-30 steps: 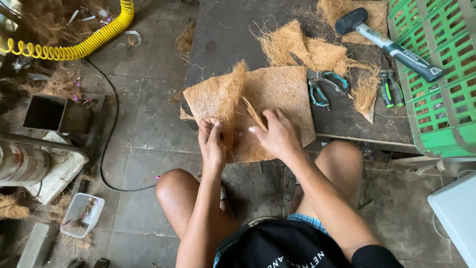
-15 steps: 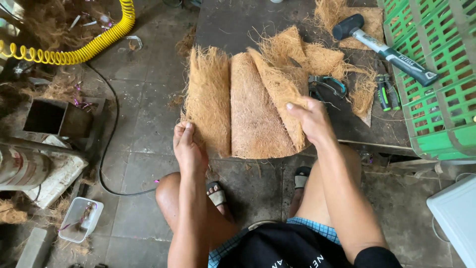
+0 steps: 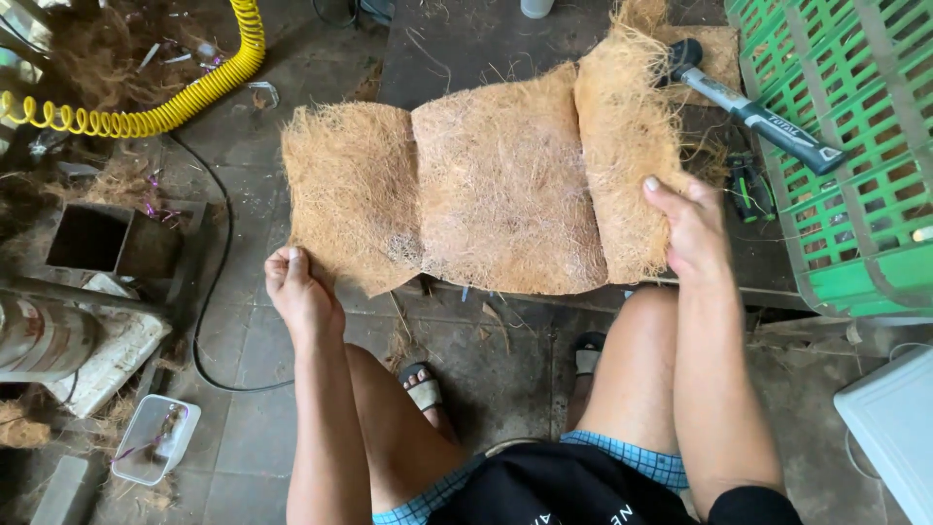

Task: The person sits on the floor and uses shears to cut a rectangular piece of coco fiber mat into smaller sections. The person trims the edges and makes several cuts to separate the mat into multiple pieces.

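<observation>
Head view: the coir fibre sheet lies spread on the dark table, creased and frayed. It looks light, floppy and scratchy. The left hand pinches its lower-left corner; the right hand clamps its right edge.

You get a grey tiled floor, a yellow coiled hose upper left, a green plastic crate right, daylight throughout.
</observation>
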